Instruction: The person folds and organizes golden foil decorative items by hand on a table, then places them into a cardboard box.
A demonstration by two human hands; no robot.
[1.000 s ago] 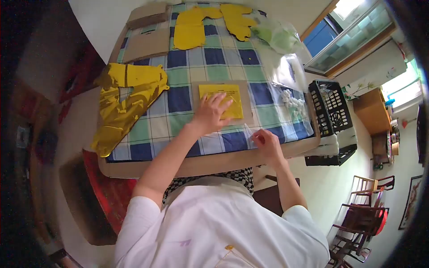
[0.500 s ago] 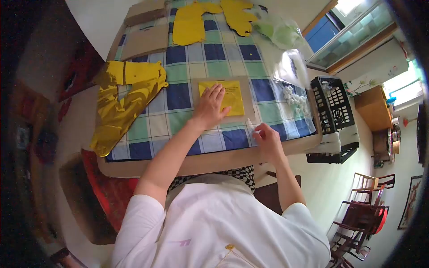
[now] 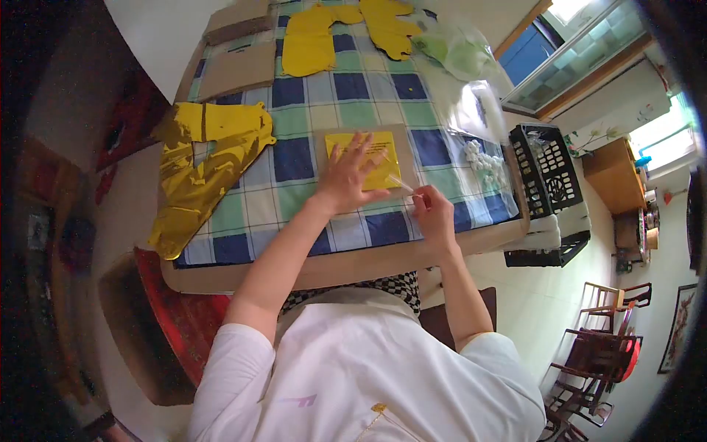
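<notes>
In the view from my head, my left hand [image 3: 348, 180] lies with its fingers spread and thumb held out over a flat yellow square [image 3: 383, 178], covering much of its left part; lines of dark print show between and beside my fingers, too small to read. Under the square is a piece of brown cardboard [image 3: 406, 158], its margin showing beyond my fingertips and on the side toward my right hand [image 3: 434, 214]. That hand has its thumb and fingers pinched together on a thin, pale, see-through stick [image 3: 398, 182], which slants from my fingertips over the square's near right corner; I cannot tell whether its tip touches the surface. Both hands are above a checked cloth [image 3: 294, 199] in blue, green and white. Well out to the left of my left hand, a shiny gold foil shape [image 3: 213, 125] hangs partly over the cloth's edge. Beyond both hands lie two more yellow foil shapes [image 3: 308, 48], with flat brown boards [image 3: 236, 70] to their left. Past my right hand, toward the far right, are small white bits [image 3: 482, 162], crumpled clear plastic [image 3: 479, 110] and, beside the table, a black crate [image 3: 545, 169].
</notes>
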